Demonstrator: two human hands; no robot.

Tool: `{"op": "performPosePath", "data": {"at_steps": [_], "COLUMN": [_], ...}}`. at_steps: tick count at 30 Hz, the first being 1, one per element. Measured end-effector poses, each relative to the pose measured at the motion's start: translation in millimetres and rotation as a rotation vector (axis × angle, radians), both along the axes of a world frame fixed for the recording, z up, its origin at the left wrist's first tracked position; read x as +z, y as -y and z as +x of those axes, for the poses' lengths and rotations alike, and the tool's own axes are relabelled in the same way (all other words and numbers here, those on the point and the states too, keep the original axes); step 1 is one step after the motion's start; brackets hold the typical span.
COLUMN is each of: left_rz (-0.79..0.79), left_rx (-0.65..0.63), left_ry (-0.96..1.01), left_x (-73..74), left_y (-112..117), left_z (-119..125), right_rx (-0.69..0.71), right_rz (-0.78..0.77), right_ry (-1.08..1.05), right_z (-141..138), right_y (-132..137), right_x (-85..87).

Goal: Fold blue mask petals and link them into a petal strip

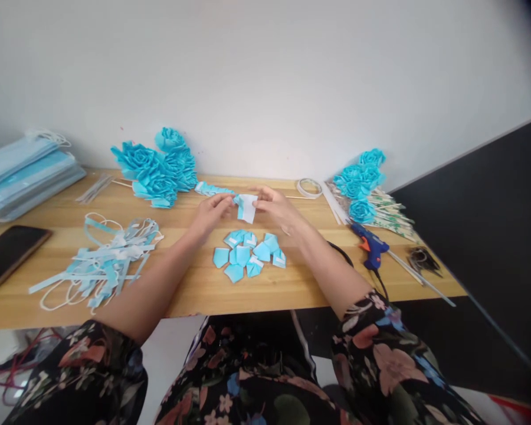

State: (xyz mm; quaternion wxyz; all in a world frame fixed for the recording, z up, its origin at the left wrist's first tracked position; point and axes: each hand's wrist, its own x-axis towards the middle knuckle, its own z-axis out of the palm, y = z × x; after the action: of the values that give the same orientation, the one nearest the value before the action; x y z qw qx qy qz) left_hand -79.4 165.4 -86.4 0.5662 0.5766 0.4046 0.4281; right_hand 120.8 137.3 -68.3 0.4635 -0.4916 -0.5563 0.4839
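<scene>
A: Nearest to us is the dark flowered clothing (232,383). What do the hands hold?

B: The left hand (215,211) and the right hand (277,206) both pinch one white-and-blue piece (248,210) between the fingers. It is over the wooden table (292,295), just behind the loose cut pieces (241,256).

A: How much is done, in your opinion?

B: The big bunch of blue flowers (148,168) at the left and the smaller bunch (358,180) at the right seem complete to me. The cut pieces lie separate, so I judge that these remain unused.

A: And the materials?

B: The pieces look thin and soft, some with pointed corners. The flowers have many crinkled layers. The stacked masks (35,171) are flat; the trimmed strips (112,257) and white loops make a tangled heap. The blue glue gun (371,245) looks smooth, like plastic.
</scene>
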Motion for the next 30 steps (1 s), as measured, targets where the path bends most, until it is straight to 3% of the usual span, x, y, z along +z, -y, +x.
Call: {"op": "performPosePath", "data": {"at_steps": [5,9,15,23,30], "left_rz": [-0.253,-0.343,-0.256,-0.263,-0.358], "left_rx": [-0.198,-0.262,-0.18,-0.066,-0.109], "left_ry": [0.281,0.25,0.106,0.278,0.401], "left_x": [4.7,6.1,5.1,10.7,14.3], "left_y": [11,15,17,18,23], "left_z": [7,7,5,5,7], "right_rx": [-0.06,-0.131,-0.155,-0.171,-0.158], "right_rz": [-0.036,0.021,0.162,0.731,0.818], "right_ry": [-0.278,-0.262,0.048,0.678,0.931], "right_z": [-3,-7,-6,-11,-17], "right_y": [19,23,28,44,43], "right_x": [13.9,7.4,0.3,5.5,3.1]}}
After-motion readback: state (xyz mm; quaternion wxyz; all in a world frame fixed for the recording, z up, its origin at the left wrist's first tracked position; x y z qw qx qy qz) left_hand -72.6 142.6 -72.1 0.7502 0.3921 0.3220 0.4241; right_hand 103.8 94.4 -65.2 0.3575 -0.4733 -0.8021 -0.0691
